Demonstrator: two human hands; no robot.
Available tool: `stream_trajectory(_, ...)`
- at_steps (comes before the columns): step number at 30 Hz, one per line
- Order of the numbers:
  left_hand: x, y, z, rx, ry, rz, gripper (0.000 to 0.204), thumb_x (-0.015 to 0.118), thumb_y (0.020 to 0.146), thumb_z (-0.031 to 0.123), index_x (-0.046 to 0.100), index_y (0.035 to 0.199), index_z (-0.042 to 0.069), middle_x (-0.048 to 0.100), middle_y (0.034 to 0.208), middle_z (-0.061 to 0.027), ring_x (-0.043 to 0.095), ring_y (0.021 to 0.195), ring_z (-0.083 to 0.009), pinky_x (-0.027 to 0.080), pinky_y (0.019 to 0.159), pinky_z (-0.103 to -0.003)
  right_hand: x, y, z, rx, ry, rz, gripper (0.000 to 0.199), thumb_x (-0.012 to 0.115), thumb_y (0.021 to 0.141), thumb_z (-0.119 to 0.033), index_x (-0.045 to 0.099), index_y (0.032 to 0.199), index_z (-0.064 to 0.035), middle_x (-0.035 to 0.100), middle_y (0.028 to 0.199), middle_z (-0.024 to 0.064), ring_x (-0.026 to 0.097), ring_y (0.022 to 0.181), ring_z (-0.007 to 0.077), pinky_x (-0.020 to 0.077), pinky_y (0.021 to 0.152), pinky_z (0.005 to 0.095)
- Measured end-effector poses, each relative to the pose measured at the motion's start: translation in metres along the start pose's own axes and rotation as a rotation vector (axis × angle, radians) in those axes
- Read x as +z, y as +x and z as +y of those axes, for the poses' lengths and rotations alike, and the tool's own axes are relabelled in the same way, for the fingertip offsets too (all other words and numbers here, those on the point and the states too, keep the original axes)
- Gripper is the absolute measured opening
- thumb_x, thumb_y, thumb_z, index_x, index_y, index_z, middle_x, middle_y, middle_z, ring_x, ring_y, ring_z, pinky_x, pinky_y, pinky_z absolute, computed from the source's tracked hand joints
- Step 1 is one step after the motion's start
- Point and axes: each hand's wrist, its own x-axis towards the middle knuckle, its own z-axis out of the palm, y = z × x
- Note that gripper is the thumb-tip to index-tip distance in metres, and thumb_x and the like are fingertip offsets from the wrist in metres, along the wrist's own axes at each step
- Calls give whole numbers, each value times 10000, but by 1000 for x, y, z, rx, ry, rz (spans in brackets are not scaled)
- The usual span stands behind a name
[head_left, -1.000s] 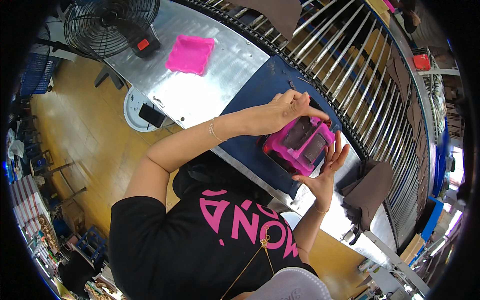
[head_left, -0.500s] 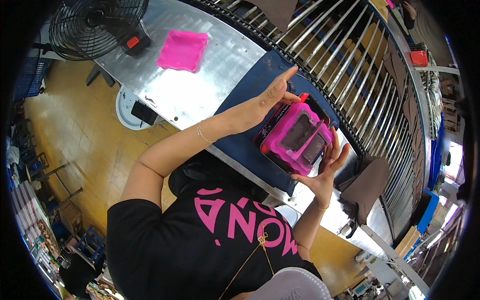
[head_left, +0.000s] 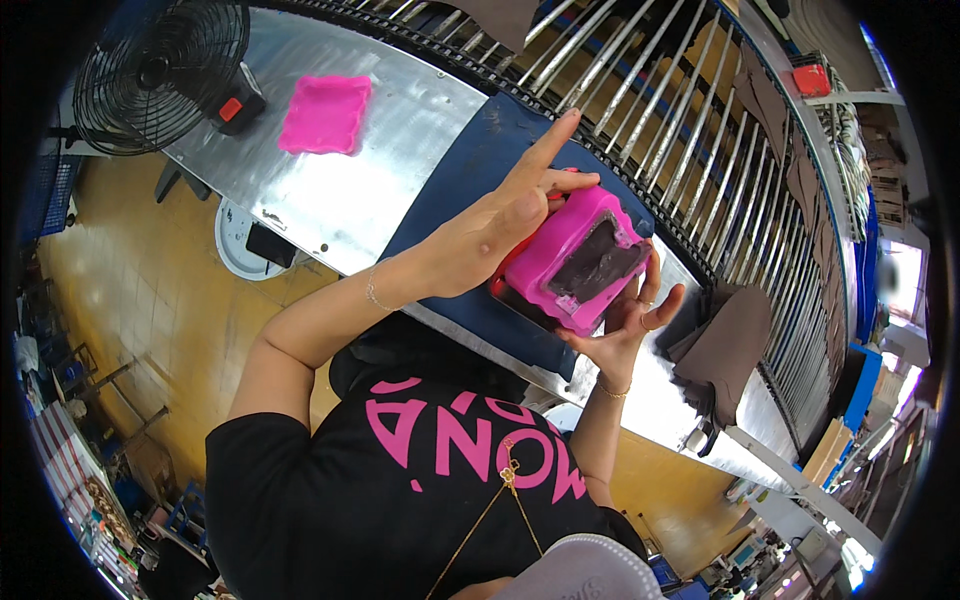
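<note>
Pink box (head_left: 548, 250) with a wavy rim sits right of centre in the frame, between my two hands, tilted so that its dark brown inside (head_left: 603, 258) faces the lower right. A red and black case (head_left: 520, 306) shows past its lower left edge, and both are over a blue cloth (head_left: 478, 150) on the metal desk (head_left: 350, 205).

My left hand (head_left: 508, 215) comes in from the left along the box's upper left side. Its index finger points out straight toward the top of the frame and another finger reaches across the box's upper corner; the rest are hidden, so I cannot tell whether they grip. My right hand (head_left: 622, 335) has its fingers spread wide, with the thumb at the box's bottom edge and the index finger up its right edge, so that the box is held between them.

In the upper left of the frame a pink tray (head_left: 325, 115) lies on the desk, near a black fan (head_left: 155, 72). Below the desk's edge a round white stool (head_left: 232, 240) has a dark flat object (head_left: 270, 246) on it. Metal bars (head_left: 690, 150) run along the upper right, and brown sheets (head_left: 720, 345) lie heaped right of my right hand.
</note>
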Motion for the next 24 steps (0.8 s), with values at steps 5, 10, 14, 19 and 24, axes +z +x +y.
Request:
stream_trajectory(5,20,3,7,-38,75,17,951,96,779,810,-166,1468,209,329,1435,-220,310,1360,-305,181,1133,-421,-1,-4,-6,-7,-24,34,1396,926,484,-183,-65,1444,-401,126,1507,180,304,1338,375,391,1034,494)
stream_trajectory(10,28,4,15,3,112,-35,963,91,772,816,-212,1451,205,286,1452,-232,289,1367,-314,179,1134,-425,-3,-7,-10,-21,-21,71,1405,928,483,-178,-72,1443,-406,113,1511,178,301,1342,372,398,1030,487)
stream_trajectory(14,36,5,16,29,89,-27,991,93,755,832,-221,1447,195,281,1453,-237,290,1365,-318,182,1133,-425,-6,-3,-16,-37,-56,54,1399,928,485,-171,-62,1445,-410,102,1514,176,308,1341,365,401,1030,481)
stream_trajectory(19,40,6,20,48,85,-28,1013,118,750,840,-212,1450,186,279,1452,-244,294,1363,-318,186,1132,-426,-8,-5,-17,-53,-34,57,1397,928,483,-168,-55,1445,-411,101,1515,176,309,1343,361,415,1020,472)
stream_trajectory(24,42,5,20,34,59,-13,1029,146,745,846,-202,1454,186,280,1452,-244,291,1364,-315,182,1133,-430,-9,-3,-21,-34,-92,40,1394,929,485,-176,-54,1445,-409,98,1515,179,317,1338,366,420,1015,469)
